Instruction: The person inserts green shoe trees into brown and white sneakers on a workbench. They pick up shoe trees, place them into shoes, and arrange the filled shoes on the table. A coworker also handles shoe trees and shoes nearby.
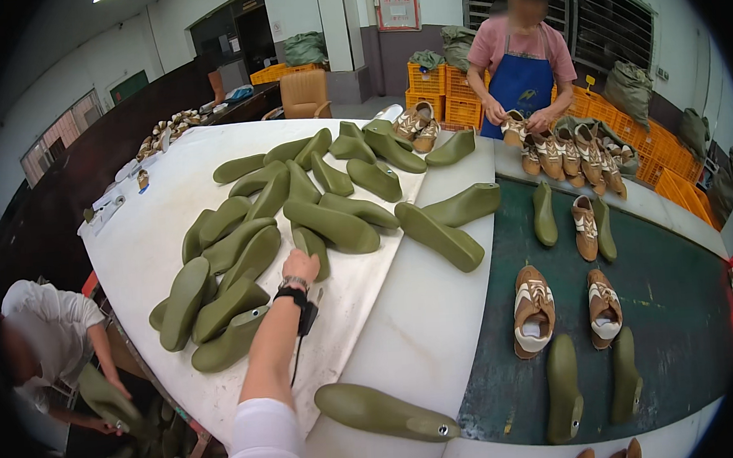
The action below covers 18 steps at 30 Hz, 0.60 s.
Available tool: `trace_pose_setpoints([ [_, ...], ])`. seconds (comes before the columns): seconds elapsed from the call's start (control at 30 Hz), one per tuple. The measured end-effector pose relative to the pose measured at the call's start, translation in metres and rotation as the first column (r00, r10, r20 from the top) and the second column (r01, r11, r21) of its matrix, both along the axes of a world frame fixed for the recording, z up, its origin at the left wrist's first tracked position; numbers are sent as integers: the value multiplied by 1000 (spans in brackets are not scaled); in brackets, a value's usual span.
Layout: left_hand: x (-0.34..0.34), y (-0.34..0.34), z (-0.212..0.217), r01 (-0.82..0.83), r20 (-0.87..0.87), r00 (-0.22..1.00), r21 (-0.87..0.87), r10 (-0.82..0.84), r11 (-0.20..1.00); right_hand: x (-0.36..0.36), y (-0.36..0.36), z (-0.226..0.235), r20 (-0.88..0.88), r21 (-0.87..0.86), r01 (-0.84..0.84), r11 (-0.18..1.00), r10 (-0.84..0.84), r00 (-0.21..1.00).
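Note:
My left hand (302, 267) reaches out over the white table, a band and a small black device at its wrist. Its fingers close on the near end of a green shoe last (312, 247), which lies among a loose pile of similar lasts; the fingertips are partly hidden. Just beyond it rests a larger green last (331, 224). Nearer to me, another last (386, 412) lies alone on the white surface, right of my forearm. My right hand is not in view.
To the right, a dark green conveyor belt (501, 368) carries brown sneakers (533, 309) and lasts. A person in a blue apron (525, 85) handles a sneaker across the table. At lower left, another person (54, 332) holds a last over a heap. Orange crates (426, 81) stand behind.

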<state>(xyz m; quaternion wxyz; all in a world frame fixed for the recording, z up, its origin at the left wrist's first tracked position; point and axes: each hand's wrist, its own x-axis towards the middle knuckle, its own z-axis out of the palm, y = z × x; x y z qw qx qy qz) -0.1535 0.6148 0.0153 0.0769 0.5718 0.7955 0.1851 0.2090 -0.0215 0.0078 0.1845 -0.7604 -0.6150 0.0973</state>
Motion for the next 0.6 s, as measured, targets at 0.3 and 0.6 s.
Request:
trace_pose_setpoints([
  [0.3, -57, -288, 18, 372, -122, 916, -96, -382, 923, -1, 2, -13, 40, 141, -62, 988, 57, 998],
  [0.6, -34, -492, 27, 354, 48, 935, -55, -351, 934, -7, 20, 3, -186, 177, -204, 963, 236, 954],
])
